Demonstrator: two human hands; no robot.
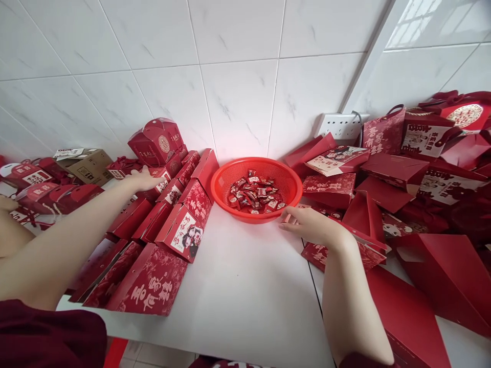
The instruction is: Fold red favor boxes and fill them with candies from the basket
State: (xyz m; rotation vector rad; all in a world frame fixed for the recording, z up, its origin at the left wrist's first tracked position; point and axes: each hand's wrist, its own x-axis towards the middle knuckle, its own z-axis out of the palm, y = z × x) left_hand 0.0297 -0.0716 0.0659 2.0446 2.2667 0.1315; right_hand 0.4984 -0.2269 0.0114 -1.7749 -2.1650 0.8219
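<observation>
My left hand reaches over the rows of red gift boxes at the left, its fingers stretched out near the box tops at the back. I see nothing held in it. A larger red box with a rounded top stands just behind it. My right hand is beside the front right rim of a red plastic basket, fingers loosely bent and apart, apparently with nothing in them. Small red-wrapped candies lie in the bottom of the basket. Several boxes have their tops open.
Red folded bags and boxes are heaped at the right, with a white power strip behind them. Another person's arm enters at the left edge, near more red boxes and a brown carton. A tiled wall stands behind the white table.
</observation>
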